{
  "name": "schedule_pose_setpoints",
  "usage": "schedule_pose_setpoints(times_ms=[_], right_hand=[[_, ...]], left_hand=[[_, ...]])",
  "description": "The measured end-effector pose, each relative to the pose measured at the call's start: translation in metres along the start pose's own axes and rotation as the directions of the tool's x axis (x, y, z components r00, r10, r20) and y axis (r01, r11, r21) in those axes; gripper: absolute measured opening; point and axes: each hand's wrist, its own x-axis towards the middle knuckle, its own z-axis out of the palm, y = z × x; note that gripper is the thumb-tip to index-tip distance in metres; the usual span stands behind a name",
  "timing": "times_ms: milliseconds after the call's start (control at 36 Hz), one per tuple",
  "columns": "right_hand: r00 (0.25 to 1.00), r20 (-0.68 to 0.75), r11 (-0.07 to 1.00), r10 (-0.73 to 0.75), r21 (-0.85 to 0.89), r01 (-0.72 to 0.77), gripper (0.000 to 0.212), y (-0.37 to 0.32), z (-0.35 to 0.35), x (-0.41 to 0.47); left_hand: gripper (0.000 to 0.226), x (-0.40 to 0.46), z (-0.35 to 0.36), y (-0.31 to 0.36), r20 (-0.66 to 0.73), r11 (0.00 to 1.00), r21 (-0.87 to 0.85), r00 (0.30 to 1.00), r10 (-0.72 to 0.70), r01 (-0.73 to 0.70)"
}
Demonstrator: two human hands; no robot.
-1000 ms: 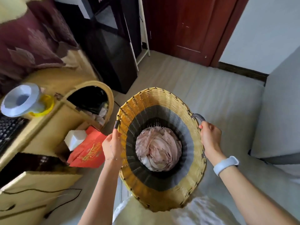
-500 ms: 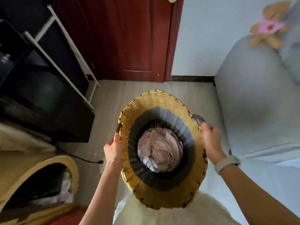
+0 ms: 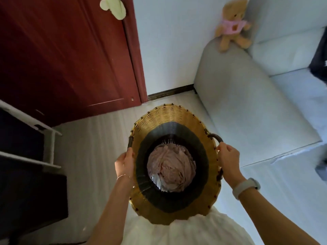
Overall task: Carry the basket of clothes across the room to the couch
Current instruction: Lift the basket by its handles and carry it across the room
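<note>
Clothes (image 3: 170, 167) lay in the basket (image 3: 174, 114); the couch (image 3: 247, 103) stood right of it, the door (image 3: 67, 55) left.

Woven wicker basket (image 3: 169, 117), crumpled cloth (image 3: 170, 167)

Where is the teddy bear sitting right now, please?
In the head view, upper right: the teddy bear sits atop the couch armrest, against the wall.

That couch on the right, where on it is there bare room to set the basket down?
The couch seat cushion looks bare between the armrest and a dark item at the far right edge. The armrest top is clear below the teddy bear. Pale floor between door and basket is open; the left, by the shelving, is crowded.
</note>
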Motion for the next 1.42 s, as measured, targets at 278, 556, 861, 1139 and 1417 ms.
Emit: schedule_pose_setpoints(times_ms=[278,556,861,1139,1417], right_hand=[[0.998,0.051,1.000,0.022,0.005,-0.023,0.035,-0.065,0.034,0.155],[0.989,0.128,0.993,-0.072,-0.084,0.083,0.036,-0.137,0.072,0.281],[0.956,0.282,0.943,-0.077,-0.292,0.162,0.032,-0.186,0.145,0.413],[0.949,0.314,0.922,0.037,-0.377,0.089,0.038,-0.201,0.190,0.506],[0.889,0.443,0.890,0.114,-0.444,0.107,0.035,-0.158,0.233,0.605]], left_hand=[[0.031,0.073,0.116,0.116,-0.081,1.000,-0.029,0.997,-0.012,0.010],[0.035,0.132,0.190,0.181,-0.100,0.992,-0.102,0.992,-0.078,0.068],[0.034,0.244,0.250,0.233,-0.042,0.956,-0.166,0.967,-0.251,0.241],[0.040,0.327,0.308,0.270,-0.043,0.969,-0.047,0.969,-0.244,0.242],[0.038,0.399,0.364,0.239,-0.091,0.963,0.138,0.971,-0.221,0.232]])
